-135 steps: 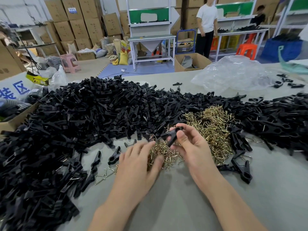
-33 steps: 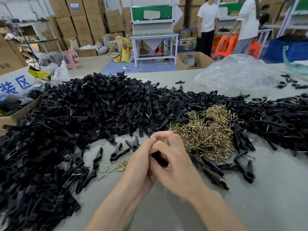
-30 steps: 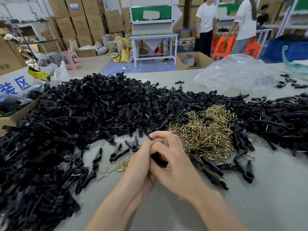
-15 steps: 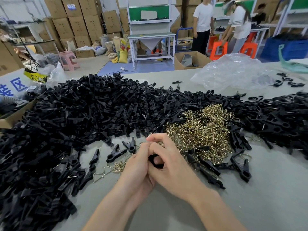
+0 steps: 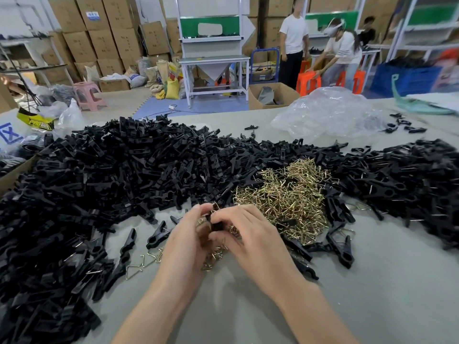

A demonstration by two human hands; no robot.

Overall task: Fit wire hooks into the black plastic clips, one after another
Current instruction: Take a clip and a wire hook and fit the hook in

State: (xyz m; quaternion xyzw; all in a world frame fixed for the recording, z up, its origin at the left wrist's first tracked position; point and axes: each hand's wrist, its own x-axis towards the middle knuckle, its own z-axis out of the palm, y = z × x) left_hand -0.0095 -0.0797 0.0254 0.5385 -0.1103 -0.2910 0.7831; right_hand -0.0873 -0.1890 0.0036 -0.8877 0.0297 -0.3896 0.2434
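Both hands meet above the table's middle over one black plastic clip (image 5: pixel 215 223). My left hand (image 5: pixel 188 240) pinches its left side, and my right hand (image 5: pixel 250 240) curls its fingers round the right side. A bit of brass wire shows at the clip's top, mostly hidden by my fingers. A heap of brass wire hooks (image 5: pixel 285 197) lies just right of the hands. A big pile of black clips (image 5: pixel 104 184) fills the left and far side of the table.
More black clips (image 5: pixel 407 184) are heaped at the right. Loose clips (image 5: pixel 339 247) and stray hooks (image 5: pixel 146 260) lie around the hands. A crumpled clear plastic bag (image 5: pixel 327 112) sits at the back right. People stand at workbenches beyond the grey table (image 5: pixel 372 281).
My hands were clasped tightly over the clip; now the fingers have spread apart a little and lifted slightly, so the clip shows between them. Earlier my left hand picked at the hooks.
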